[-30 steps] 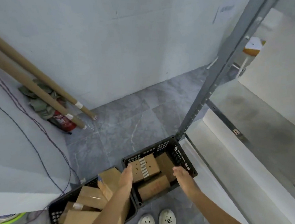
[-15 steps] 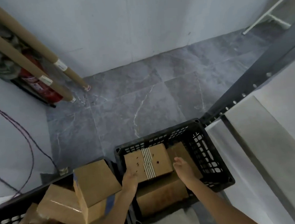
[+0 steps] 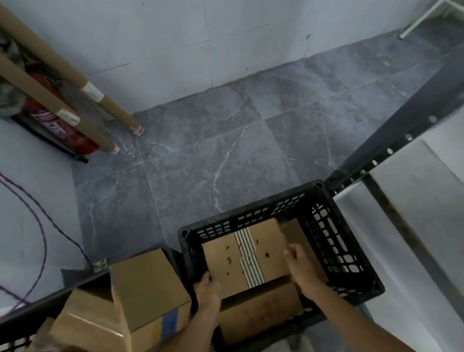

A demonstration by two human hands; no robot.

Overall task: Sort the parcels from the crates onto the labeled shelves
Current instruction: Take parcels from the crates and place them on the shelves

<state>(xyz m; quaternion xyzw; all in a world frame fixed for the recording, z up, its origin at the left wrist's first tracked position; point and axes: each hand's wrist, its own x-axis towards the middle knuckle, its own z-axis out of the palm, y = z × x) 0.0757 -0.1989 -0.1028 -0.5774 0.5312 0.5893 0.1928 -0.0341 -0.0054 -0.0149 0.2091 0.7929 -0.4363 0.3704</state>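
Inside the right crate (image 3: pixel 341 239), the left hand (image 3: pixel 207 289) and right hand (image 3: pixel 302 267) are gripping opposite edges of the taped parcel (image 3: pixel 242 255) with curled fingers.

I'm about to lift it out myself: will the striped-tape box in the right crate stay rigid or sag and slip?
Probably stiff: the striped-tape box shows a flat top and straight edges. Likely not slippery: plain cardboard, with the left hand and right hand gripping opposite sides. Its weight cannot be told, though two hands suggest some heft.
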